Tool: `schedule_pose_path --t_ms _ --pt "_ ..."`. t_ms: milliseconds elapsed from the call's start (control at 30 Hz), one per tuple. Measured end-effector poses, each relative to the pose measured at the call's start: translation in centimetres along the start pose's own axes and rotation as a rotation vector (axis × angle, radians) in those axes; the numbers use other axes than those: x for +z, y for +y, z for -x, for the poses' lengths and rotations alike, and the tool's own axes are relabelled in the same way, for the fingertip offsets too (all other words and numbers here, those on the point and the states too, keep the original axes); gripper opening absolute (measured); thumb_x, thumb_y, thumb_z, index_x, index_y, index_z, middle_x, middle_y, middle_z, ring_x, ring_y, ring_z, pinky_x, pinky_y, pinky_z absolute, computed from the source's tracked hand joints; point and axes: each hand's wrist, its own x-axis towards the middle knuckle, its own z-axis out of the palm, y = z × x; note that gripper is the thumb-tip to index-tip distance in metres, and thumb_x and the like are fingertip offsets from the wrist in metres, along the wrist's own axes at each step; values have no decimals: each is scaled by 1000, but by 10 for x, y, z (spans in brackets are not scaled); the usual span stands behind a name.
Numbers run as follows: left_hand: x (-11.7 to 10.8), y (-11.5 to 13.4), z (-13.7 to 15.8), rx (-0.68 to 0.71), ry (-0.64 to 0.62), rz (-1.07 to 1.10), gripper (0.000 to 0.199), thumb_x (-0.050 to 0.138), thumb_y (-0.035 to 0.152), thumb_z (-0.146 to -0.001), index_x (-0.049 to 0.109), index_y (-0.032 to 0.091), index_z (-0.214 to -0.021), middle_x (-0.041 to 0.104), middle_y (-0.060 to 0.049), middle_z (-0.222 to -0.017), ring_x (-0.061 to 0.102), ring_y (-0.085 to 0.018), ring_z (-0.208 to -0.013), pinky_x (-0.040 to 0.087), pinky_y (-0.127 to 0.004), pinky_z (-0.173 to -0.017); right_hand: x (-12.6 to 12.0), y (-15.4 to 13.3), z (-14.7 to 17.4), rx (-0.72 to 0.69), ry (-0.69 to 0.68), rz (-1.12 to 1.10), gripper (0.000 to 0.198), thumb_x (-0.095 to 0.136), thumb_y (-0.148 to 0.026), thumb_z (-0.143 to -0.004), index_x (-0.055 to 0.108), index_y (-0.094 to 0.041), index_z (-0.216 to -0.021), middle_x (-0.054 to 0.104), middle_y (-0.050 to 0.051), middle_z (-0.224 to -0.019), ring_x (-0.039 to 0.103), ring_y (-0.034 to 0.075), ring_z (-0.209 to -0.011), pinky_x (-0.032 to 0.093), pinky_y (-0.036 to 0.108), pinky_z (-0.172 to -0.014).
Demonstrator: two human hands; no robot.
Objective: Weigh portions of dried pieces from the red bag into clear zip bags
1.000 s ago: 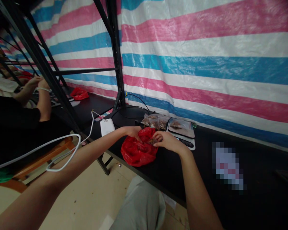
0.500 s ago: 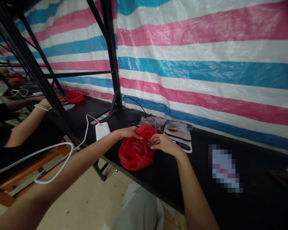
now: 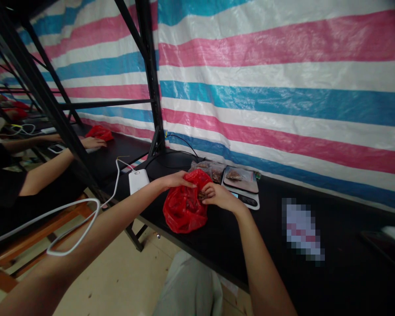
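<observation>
A red plastic bag (image 3: 184,215) rests near the front edge of the black table. My left hand (image 3: 177,180) is closed on the bag's upper rim, thumb toward the opening. At the bag's right side, my right hand (image 3: 220,195) has its fingers curled together around small brown dried pieces (image 3: 201,195); the fingers hide part of them. Just behind sits a white digital scale (image 3: 255,202) with a clear bag of brown pieces (image 3: 234,175) on its plate. More filled clear bags (image 3: 216,171) lie left of the scale.
Left of the red bag is a white box-shaped device (image 3: 138,180) with a white cable (image 3: 116,177). A pixelated pale item (image 3: 303,232) lies to the right. Beyond the black metal frame (image 3: 153,79), a co-worker's hand (image 3: 94,143) is beside another red bag (image 3: 100,131).
The view has shifted slightly. My right hand stays at the bag's opening, its fingers a little more tucked in. The co-worker's hand has moved right toward their red bag.
</observation>
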Motion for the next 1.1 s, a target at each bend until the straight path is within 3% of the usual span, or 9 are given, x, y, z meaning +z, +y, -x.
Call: schedule_pose_path --t_ms 100,300,433,500,567,667,767,933,1100 --pt "-16 -11 -3 9 66 -122 52 71 44 -58 60 10 -96 67 -9 -90 62 -21 -77 48 -31 -73 -1 -9 3 -66 9 -70 32 70 -19 -59 54 -18 -87 63 2 -83 60 15 -82 48 29 -75" --pt "-40 -19 6 -156 562 -736 60 66 50 -62 47 17 -110 61 -10 -101 57 -26 -94 42 -33 -81 -5 -22 2 -167 225 -61 36 69 -30 -64 53 -20 -94 62 4 -100 60 16 -88 45 31 -82" --pt "-23 -12 22 56 845 -1058 36 51 33 -80 45 19 -112 51 -12 -115 46 -27 -110 35 -40 -90 -7 -22 -1 -189 347 -28 33 67 -31 -67 53 -20 -95 63 6 -101 59 19 -95 44 32 -84" --pt "-14 -13 28 174 712 -1111 30 44 26 -83 47 18 -112 51 -12 -115 47 -24 -110 35 -37 -92 -8 -20 -2 -195 368 -35 33 66 -32 -67 53 -21 -96 63 6 -103 59 19 -96 44 32 -84" --pt "-9 -18 29 171 426 -1110 40 52 24 -78 46 15 -117 48 -15 -121 46 -25 -113 36 -34 -93 -8 -20 -3 -203 375 -38 34 66 -32 -67 53 -20 -96 63 7 -103 59 20 -96 44 32 -83" --pt "-11 -29 24 -48 139 -1115 83 70 19 -58 32 11 -132 27 -24 -138 28 -37 -126 31 -44 -97 -5 -20 -4 -208 393 -23 35 66 -33 -67 53 -20 -96 63 7 -102 59 20 -95 44 32 -83" --pt "-15 -27 15 -211 33 -1129 99 75 14 -46 30 17 -134 16 -25 -142 15 -45 -128 21 -61 -95 0 -24 -5 -215 392 -7 34 66 -31 -67 53 -20 -96 63 6 -101 59 18 -94 44 32 -84" --pt "-6 5 9 -17 -218 -1068 89 78 17 -42 45 26 -125 28 -15 -141 21 -41 -128 14 -60 -99 4 -32 -2 -251 268 -78 33 65 -30 -68 53 -21 -97 61 5 -103 59 17 -96 46 30 -84" --pt "2 15 14 262 -229 -972 51 66 21 -67 54 17 -116 52 -12 -125 44 -28 -118 29 -39 -101 -7 -25 0 -247 427 -11 34 66 -35 -67 53 -20 -94 62 6 -96 58 19 -95 47 30 -77"
